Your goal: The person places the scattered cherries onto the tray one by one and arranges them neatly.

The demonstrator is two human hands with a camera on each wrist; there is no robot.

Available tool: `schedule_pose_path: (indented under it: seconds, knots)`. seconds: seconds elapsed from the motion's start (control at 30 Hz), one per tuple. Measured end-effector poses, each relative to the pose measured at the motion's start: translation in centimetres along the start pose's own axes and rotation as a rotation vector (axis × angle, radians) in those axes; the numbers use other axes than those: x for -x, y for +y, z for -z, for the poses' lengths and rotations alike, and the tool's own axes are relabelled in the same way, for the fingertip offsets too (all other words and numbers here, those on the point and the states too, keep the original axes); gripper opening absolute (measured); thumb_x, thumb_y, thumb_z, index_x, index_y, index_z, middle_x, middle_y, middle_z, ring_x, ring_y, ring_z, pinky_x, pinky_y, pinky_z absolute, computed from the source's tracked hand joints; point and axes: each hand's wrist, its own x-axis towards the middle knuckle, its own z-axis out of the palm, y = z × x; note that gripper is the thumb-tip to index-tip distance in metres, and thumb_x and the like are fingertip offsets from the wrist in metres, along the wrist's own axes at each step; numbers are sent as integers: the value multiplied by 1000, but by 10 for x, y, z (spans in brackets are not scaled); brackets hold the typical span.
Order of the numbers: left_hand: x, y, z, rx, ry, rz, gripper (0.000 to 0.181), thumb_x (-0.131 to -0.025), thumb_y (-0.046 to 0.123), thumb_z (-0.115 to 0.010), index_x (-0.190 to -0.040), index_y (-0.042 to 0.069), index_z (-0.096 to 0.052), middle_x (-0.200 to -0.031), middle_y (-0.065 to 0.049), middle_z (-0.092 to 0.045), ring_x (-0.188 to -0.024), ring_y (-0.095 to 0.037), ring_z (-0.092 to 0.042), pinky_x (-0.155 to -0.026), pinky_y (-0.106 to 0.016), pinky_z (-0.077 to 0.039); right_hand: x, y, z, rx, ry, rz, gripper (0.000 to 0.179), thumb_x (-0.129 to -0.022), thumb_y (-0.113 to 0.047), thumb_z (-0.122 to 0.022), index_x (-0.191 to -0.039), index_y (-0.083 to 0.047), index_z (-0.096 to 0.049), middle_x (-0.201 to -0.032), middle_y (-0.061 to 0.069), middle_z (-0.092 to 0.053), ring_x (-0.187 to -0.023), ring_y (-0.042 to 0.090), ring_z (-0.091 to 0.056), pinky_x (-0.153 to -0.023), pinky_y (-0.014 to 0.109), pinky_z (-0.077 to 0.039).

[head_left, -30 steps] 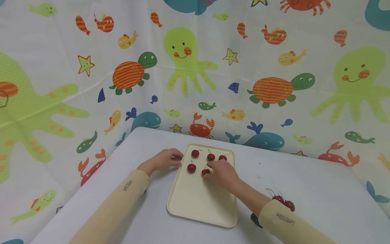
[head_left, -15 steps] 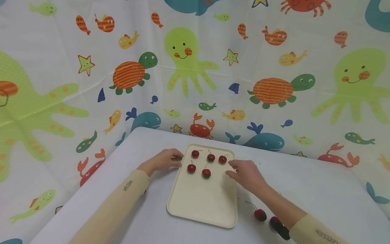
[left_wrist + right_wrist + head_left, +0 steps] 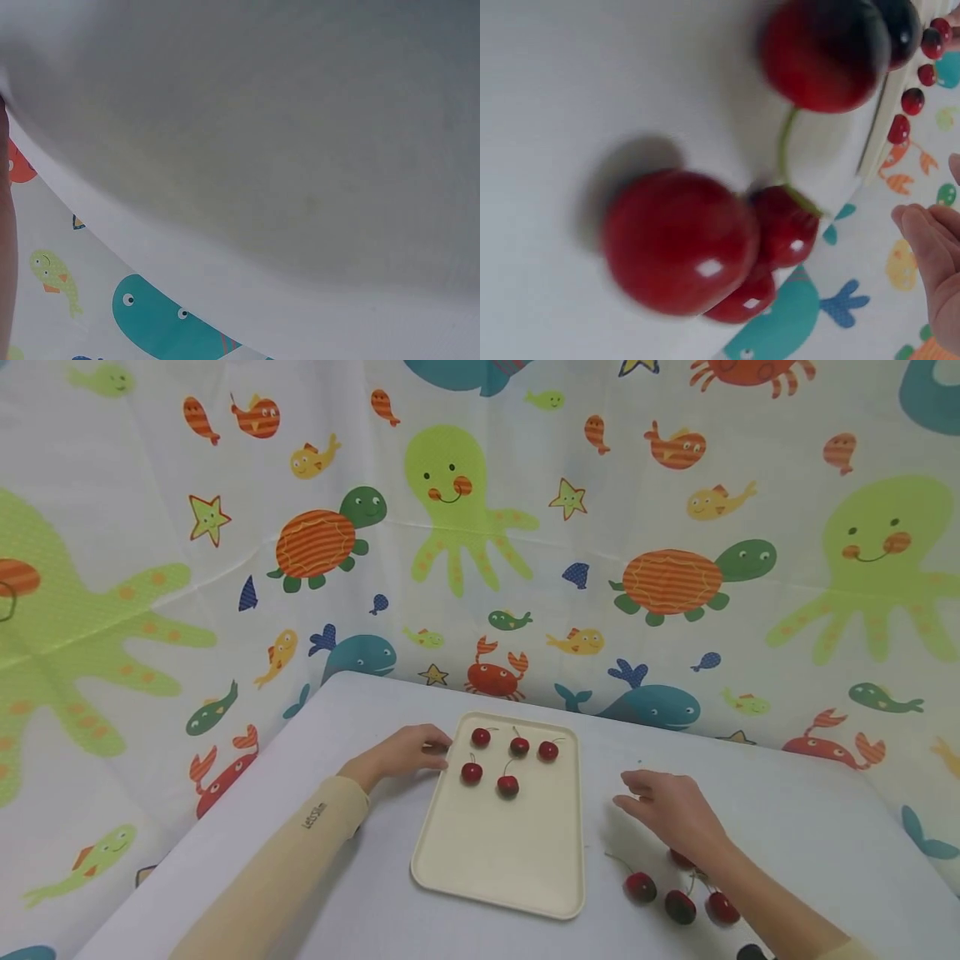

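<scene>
A cream rectangular tray (image 3: 495, 860) lies on the white table, with several red cherries (image 3: 507, 787) with stems in two rows at its far end. My left hand (image 3: 405, 752) rests by the tray's left edge, its fingertips at the rim and its fingers loosely bent. To the right of the tray, my right hand (image 3: 671, 806) is above the table, thumb and fingers apart, holding nothing. Under that forearm lie several loose cherries (image 3: 640, 887), one partly hidden. The right wrist view shows cherries (image 3: 681, 241) up close, with the right hand (image 3: 937, 255) beyond them.
A white curtain (image 3: 525, 552) printed with sea animals hangs behind the table. The white tabletop (image 3: 810, 827) extends right of the cherries. In the left wrist view there is mostly blurred white surface (image 3: 247, 165), with part of the curtain (image 3: 90, 300) at the lower left.
My right hand has let go of a cherry in the tray's nearer row and moved right, off the tray and toward the loose cherries. My left hand has stayed in place.
</scene>
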Motion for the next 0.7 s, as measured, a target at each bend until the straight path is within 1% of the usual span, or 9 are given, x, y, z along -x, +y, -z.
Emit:
schedule_pose_path:
  seconds: [0.23, 0.37, 0.47, 0.57, 0.7]
  knots:
    - [1, 0, 0, 1, -3, -6, 43, -81, 27, -70, -121, 16, -59, -121, 0, -59, -118, -19, -51, -101, -39, -43, 14, 21, 6, 40, -50, -49, 48, -79, -31, -71, -118, -7, -62, -110, 14, -66, -95, 29, -63, -79, 43, -55]
    - [2, 0, 0, 3, 2, -3, 43, -81, 27, -69, -121, 16, -58, -122, 0, -59, -119, -19, -51, -102, -39, -43, 19, 34, 11, 52, -87, -86, 51, -78, -34, -71, -120, -6, -60, -110, 15, -65, -95, 30, -62, -79, 45, -55]
    - [3, 1, 0, 3, 5, -2, 43, -81, 28, -69, -121, 17, -58, -122, 0, -59, -119, -19, -51, -102, -39, -43, 22, 45, 15, 64, -101, -99, 52, -78, -34, -71, -120, -4, -60, -108, 16, -66, -95, 31, -62, -79, 47, -54]
    - [2, 0, -1, 0, 5, -6, 42, -81, 28, -70, -121, 17, -59, -121, 1, -59, -118, -18, -51, -102, -38, -43, 26, 56, 18, 69, -116, -115, 53, -78, -34, -71, -119, -3, -60, -107, 17, -66, -93, 30, -61, -78, 47, -54]
    - [2, -2, -1, 3, 3, -5, 43, -81, 28, -70, -121, 17, -58, -122, 2, -59, -119, -17, -51, -102, -37, -42, 31, 69, 21, 73, -157, -163, 58, -77, -40, -70, -118, -1, -59, -108, 19, -65, -93, 31, -61, -77, 46, -55]
